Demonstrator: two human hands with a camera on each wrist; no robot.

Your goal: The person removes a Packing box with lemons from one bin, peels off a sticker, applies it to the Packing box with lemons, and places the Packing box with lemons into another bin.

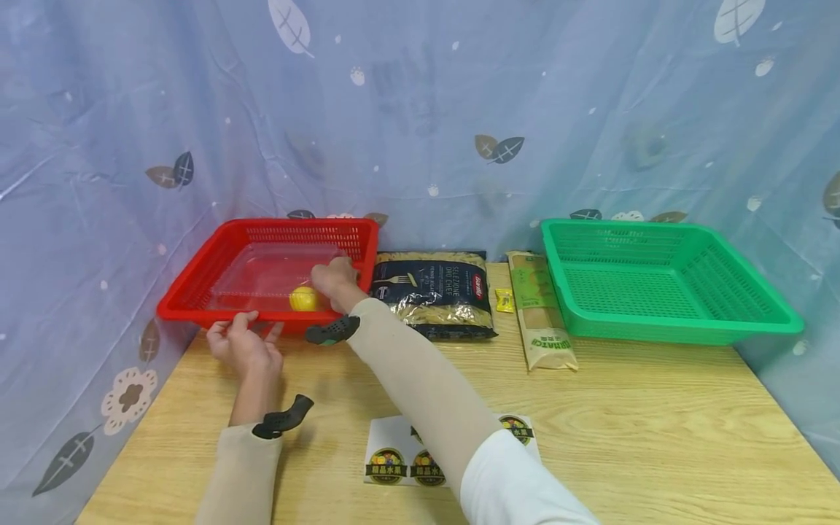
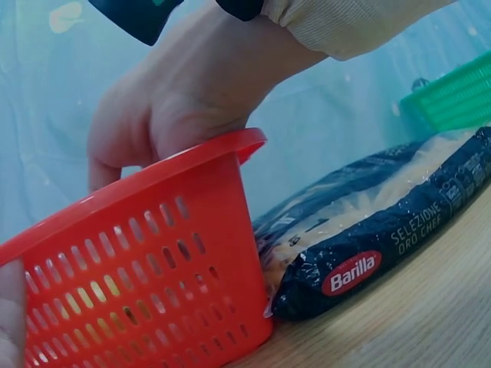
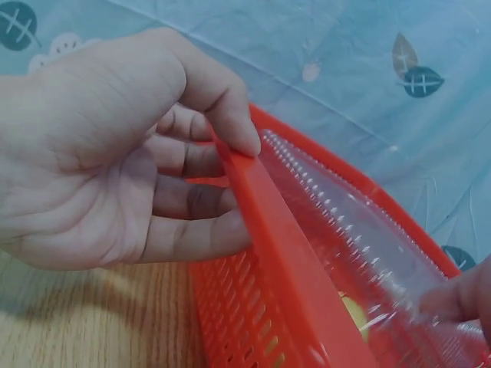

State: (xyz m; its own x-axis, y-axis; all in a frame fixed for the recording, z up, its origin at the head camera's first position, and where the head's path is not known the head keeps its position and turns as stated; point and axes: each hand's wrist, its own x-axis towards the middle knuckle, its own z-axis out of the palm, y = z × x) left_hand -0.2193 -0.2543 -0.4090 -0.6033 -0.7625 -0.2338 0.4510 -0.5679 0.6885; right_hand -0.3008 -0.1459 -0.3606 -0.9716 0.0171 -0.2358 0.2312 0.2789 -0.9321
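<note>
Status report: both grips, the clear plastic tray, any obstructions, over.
Left grip holding rim of red perforated plastic basket. Right grip inside, touching clear plastic tray. Yellow rounded item beside right grip, possibly in the way.

On my feed, the left hand [image 3: 123, 153] at nine o'clock grips the red basket [image 3: 284, 238] by its rim, thumb on top. Toward four, the cut-off right hand [image 3: 464, 297] touches a clear plastic tray [image 3: 383, 245] inside. I spot something yellow [image 3: 354, 316] at five, table [image 3: 92, 318] at eight.
</note>
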